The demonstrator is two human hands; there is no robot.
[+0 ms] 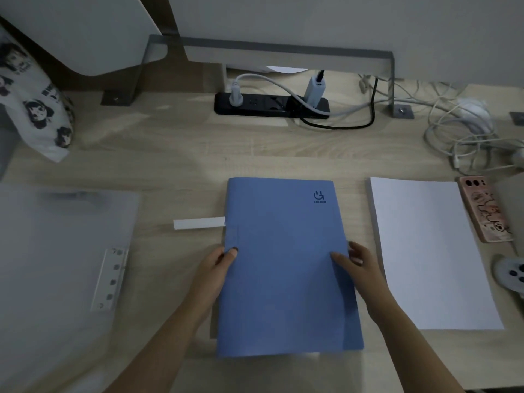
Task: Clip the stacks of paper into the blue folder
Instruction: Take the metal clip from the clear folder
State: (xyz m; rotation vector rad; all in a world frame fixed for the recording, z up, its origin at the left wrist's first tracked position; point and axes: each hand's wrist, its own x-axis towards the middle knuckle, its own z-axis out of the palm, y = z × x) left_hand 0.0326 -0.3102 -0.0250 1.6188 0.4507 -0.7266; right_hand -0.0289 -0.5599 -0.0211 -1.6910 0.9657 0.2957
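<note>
The blue folder [286, 265] lies closed in the middle of the wooden desk, its logo at the top right corner. My left hand [218, 268] grips its left spine edge, thumb on the cover. My right hand [358, 265] holds the right edge, thumb on top and fingers at the side. A stack of white paper [425, 251] lies flat just to the right of the folder, apart from it. A white paper strip [198, 223] sticks out from under the folder's left edge.
A translucent folder with a white clip bar [109, 279] lies at the left. A phone [485, 208] and a grey controller [510, 275] sit right of the paper. A black power strip [272, 104], tangled cables [467, 137] and a printed bag [34, 103] line the back.
</note>
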